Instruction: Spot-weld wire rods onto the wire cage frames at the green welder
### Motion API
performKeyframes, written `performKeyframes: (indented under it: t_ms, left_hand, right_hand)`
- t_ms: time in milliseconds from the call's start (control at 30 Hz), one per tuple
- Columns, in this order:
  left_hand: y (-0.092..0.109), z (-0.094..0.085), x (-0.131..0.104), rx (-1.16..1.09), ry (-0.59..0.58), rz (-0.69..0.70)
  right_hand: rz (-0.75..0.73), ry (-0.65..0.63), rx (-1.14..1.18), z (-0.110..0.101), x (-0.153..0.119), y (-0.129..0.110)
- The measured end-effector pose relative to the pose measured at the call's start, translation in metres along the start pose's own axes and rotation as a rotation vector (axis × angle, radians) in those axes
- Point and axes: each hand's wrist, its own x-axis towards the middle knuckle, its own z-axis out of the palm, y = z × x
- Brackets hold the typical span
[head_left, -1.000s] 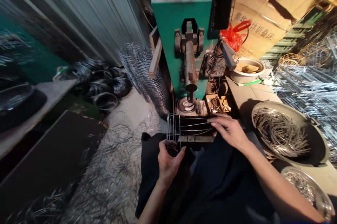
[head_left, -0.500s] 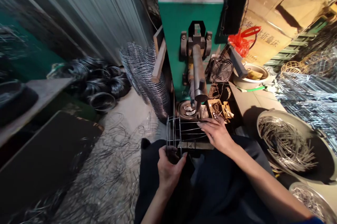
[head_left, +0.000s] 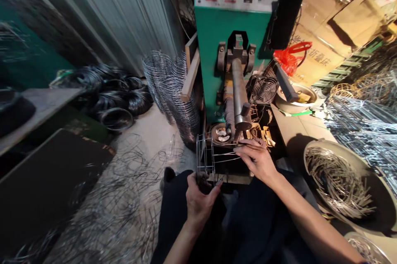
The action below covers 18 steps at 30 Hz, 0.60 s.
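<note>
A small wire rack of thin bright rods is held over my lap, just in front of a green spot welding machine. My left hand grips its near lower end, fingers curled beneath and thumb on the near side. Around the rack's right end are the fingers of my right hand, pinching the thin rods close under the machine's round metal electrode arm. Whether that hand also holds a separate short wire, I cannot tell. The rods' right ends are hidden by my fingers.
Stacked wire rings stand left of the machine. Loose wires litter the floor. On the right are a basin of short wires, a pile of wire frames and a cardboard box. A dark board lies at left.
The view has shifted slightly, so the machine sits a little lower and farther right. Both hands keep their hold on the wire rack, with its right end now nearer the electrode arm's tip.
</note>
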Motion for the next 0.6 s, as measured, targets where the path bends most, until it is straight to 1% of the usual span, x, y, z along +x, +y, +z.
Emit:
performKeyframes:
  t_ms: [167,433,500,600]
  left_hand:
    - [0.002,0.003,0.004,-0.005,0.029,0.016]
    - [0.004,0.005,0.011,-0.03,0.016,0.029]
    - [0.003,0.006,0.012,-0.038,0.011,0.033]
    - [0.006,0.004,0.014,-0.019,0.013,0.037]
  right_hand:
    - [-0.007,0.006,0.002,-0.003,0.006,0.001]
    - [0.002,0.048,0.006,0.0,0.011,0.003]
    - [0.025,0.07,0.006,0.001,0.011,0.001]
    - [0.103,0.106,-0.035,0.001,0.01,0.0]
